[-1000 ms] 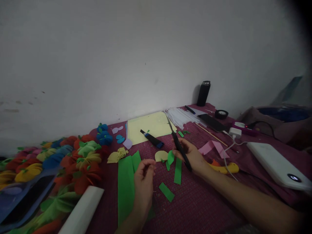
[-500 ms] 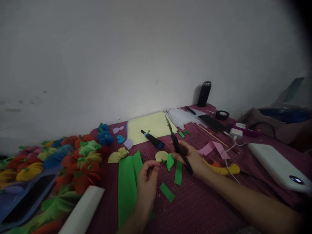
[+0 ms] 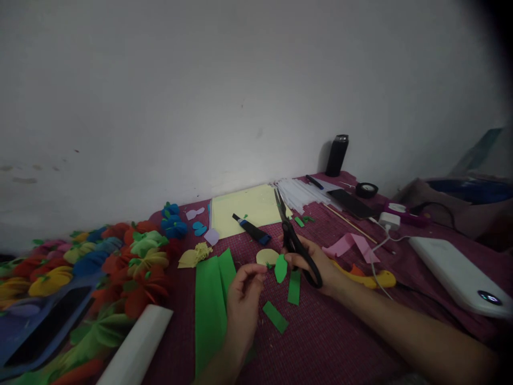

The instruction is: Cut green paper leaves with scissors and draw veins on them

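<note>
Black scissors [image 3: 294,240] are in my right hand [image 3: 315,262], their blades pointing up and slightly parted. A small green paper leaf [image 3: 281,268] is pinched at the fingertips of that same hand, below the scissors. My left hand [image 3: 245,294] is closed in a pinch just left of the leaf; whether anything small is between its fingertips I cannot make out. Under and beside the left wrist lie folded green paper strips [image 3: 209,305]. Short green paper pieces [image 3: 275,317] rest on the cloth below, and a pale yellow paper petal [image 3: 265,256] lies behind the fingertips.
Colourful paper flowers [image 3: 140,256] crowd the left, beside a white roll [image 3: 138,342]. A utility knife [image 3: 252,230] lies across yellow sheets [image 3: 228,211]. On the right are a pink strip [image 3: 352,243], a yellow glue gun [image 3: 372,279], a white power bank [image 3: 452,275] and a black bottle [image 3: 337,155].
The scissors have turned in my right hand, so both blades and the handle loop show more. The green leaf has turned to face me more broadly. My left hand has barely moved.
</note>
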Action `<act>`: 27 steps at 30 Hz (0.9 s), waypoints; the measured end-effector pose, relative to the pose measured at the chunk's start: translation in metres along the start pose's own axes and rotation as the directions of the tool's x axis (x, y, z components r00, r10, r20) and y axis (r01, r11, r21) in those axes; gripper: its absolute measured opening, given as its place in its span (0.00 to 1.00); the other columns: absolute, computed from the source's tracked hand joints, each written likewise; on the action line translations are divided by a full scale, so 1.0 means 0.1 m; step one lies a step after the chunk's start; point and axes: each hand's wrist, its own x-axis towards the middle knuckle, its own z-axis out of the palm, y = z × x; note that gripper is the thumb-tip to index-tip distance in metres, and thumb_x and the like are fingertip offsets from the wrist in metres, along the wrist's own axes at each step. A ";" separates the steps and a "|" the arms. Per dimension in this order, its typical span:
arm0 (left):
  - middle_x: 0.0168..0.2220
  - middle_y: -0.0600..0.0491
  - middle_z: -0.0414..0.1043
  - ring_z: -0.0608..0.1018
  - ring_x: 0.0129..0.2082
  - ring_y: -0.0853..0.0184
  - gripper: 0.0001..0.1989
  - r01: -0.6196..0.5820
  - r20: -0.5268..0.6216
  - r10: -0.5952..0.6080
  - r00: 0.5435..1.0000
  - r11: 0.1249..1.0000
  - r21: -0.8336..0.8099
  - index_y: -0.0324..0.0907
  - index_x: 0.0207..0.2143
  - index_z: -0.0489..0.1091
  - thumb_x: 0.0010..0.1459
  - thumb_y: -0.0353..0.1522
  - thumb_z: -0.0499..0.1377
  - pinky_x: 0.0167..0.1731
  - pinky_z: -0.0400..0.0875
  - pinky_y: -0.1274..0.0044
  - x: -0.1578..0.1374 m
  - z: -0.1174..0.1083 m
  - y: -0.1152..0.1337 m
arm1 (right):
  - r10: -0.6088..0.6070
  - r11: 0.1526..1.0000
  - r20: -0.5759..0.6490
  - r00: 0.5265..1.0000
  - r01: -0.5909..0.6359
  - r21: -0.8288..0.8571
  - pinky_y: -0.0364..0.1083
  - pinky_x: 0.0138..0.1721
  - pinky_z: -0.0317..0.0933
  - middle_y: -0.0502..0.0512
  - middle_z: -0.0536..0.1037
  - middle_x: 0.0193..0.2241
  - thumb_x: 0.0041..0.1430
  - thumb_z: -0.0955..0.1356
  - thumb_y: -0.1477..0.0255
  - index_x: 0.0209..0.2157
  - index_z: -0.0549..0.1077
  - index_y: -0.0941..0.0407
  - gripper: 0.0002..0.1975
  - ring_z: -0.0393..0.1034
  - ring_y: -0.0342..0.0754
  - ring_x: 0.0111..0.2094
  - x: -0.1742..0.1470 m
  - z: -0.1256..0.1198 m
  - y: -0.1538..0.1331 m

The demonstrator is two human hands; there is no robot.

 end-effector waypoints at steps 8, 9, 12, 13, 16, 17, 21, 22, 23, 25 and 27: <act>0.31 0.53 0.73 0.72 0.33 0.66 0.05 -0.041 0.025 0.041 0.999 0.999 0.014 0.42 0.32 0.72 0.54 0.34 0.59 0.33 0.65 0.77 -0.04 0.03 0.05 | -0.035 0.998 0.004 0.999 0.035 -0.043 0.40 0.25 0.57 0.45 0.68 0.25 0.42 0.74 0.68 0.36 0.69 0.55 0.17 0.61 0.40 0.23 -0.02 0.04 -0.06; 0.30 0.53 0.72 0.72 0.31 0.66 0.05 -0.044 0.034 0.043 0.998 0.999 0.031 0.42 0.33 0.72 0.53 0.34 0.59 0.32 0.65 0.78 -0.05 0.05 0.05 | -0.053 0.996 -0.005 0.999 0.052 -0.073 0.40 0.25 0.57 0.45 0.67 0.24 0.41 0.74 0.67 0.35 0.69 0.55 0.18 0.61 0.40 0.24 -0.02 0.04 -0.06; 0.30 0.54 0.71 0.72 0.28 0.68 0.07 -0.062 0.054 0.058 0.997 0.994 0.093 0.42 0.35 0.71 0.52 0.32 0.60 0.28 0.65 0.79 -0.06 0.09 0.00 | -0.088 0.986 -0.020 0.996 0.084 -0.141 0.41 0.26 0.58 0.46 0.68 0.25 0.40 0.75 0.66 0.33 0.69 0.55 0.18 0.62 0.42 0.25 -0.02 0.06 -0.05; 0.31 0.54 0.71 0.71 0.28 0.68 0.08 -0.069 0.057 0.063 0.996 0.991 0.117 0.42 0.36 0.71 0.51 0.32 0.61 0.28 0.65 0.79 -0.07 0.10 -0.02 | -0.095 0.984 -0.022 0.995 0.090 -0.153 0.41 0.27 0.58 0.46 0.68 0.25 0.40 0.75 0.65 0.33 0.68 0.55 0.19 0.62 0.42 0.25 -0.03 0.07 -0.04; 0.30 0.55 0.71 0.70 0.26 0.69 0.09 -0.082 0.065 0.070 0.995 0.977 0.198 0.43 0.36 0.70 0.51 0.32 0.62 0.27 0.64 0.78 -0.07 0.12 -0.09 | -0.098 0.981 0.010 0.995 0.099 -0.169 0.42 0.29 0.60 0.46 0.69 0.25 0.41 0.74 0.66 0.35 0.68 0.54 0.19 0.63 0.43 0.26 -0.04 0.08 0.00; 0.29 0.55 0.70 0.69 0.25 0.69 0.09 -0.084 0.065 0.071 0.995 0.971 0.224 0.43 0.36 0.71 0.51 0.32 0.62 0.26 0.64 0.78 -0.08 0.13 -0.11 | -0.097 0.981 0.029 0.995 0.100 -0.168 0.42 0.29 0.60 0.46 0.69 0.25 0.42 0.74 0.67 0.36 0.68 0.54 0.19 0.64 0.43 0.27 -0.04 0.09 0.02; 0.35 0.51 0.72 0.72 0.30 0.66 0.14 -0.081 0.007 0.082 0.997 0.967 0.243 0.43 0.42 0.71 0.50 0.31 0.63 0.30 0.65 0.76 -0.08 0.12 -0.15 | -0.094 0.977 0.063 0.994 0.104 -0.187 0.43 0.31 0.62 0.47 0.70 0.26 0.44 0.73 0.68 0.40 0.69 0.54 0.19 0.66 0.43 0.28 -0.06 0.10 0.05; 0.37 0.50 0.72 0.73 0.33 0.64 0.17 -0.096 -0.027 0.105 0.994 0.965 0.244 0.44 0.43 0.70 0.49 0.31 0.64 0.32 0.66 0.75 -0.08 0.12 -0.15 | -0.098 0.974 0.055 0.994 0.107 -0.198 0.43 0.31 0.62 0.47 0.70 0.27 0.44 0.73 0.68 0.40 0.69 0.54 0.19 0.66 0.43 0.28 -0.06 0.10 0.05; 0.39 0.50 0.72 0.73 0.35 0.63 0.18 -0.121 -0.061 0.141 0.988 0.959 0.256 0.44 0.44 0.69 0.48 0.31 0.64 0.34 0.66 0.74 -0.08 0.11 -0.14 | -0.105 0.972 0.041 0.994 0.111 -0.207 0.43 0.31 0.62 0.47 0.70 0.27 0.44 0.73 0.68 0.40 0.69 0.54 0.19 0.66 0.43 0.28 -0.06 0.10 0.05; 0.38 0.51 0.71 0.73 0.37 0.62 0.14 -0.200 -0.077 0.234 0.969 0.928 0.314 0.45 0.39 0.70 0.48 0.30 0.65 0.36 0.66 0.73 -0.08 0.10 -0.12 | -0.115 0.970 0.014 0.993 0.115 -0.213 0.43 0.31 0.62 0.47 0.70 0.26 0.43 0.73 0.68 0.40 0.69 0.54 0.20 0.66 0.44 0.29 -0.05 0.10 0.05; 0.35 0.52 0.71 0.72 0.38 0.61 0.09 -0.275 -0.025 0.304 0.952 0.889 0.365 0.45 0.35 0.71 0.49 0.30 0.64 0.39 0.65 0.71 -0.07 0.09 -0.09 | -0.119 0.972 0.006 0.993 0.117 -0.203 0.44 0.31 0.62 0.47 0.69 0.26 0.43 0.73 0.68 0.40 0.68 0.54 0.21 0.67 0.44 0.29 -0.05 0.11 0.05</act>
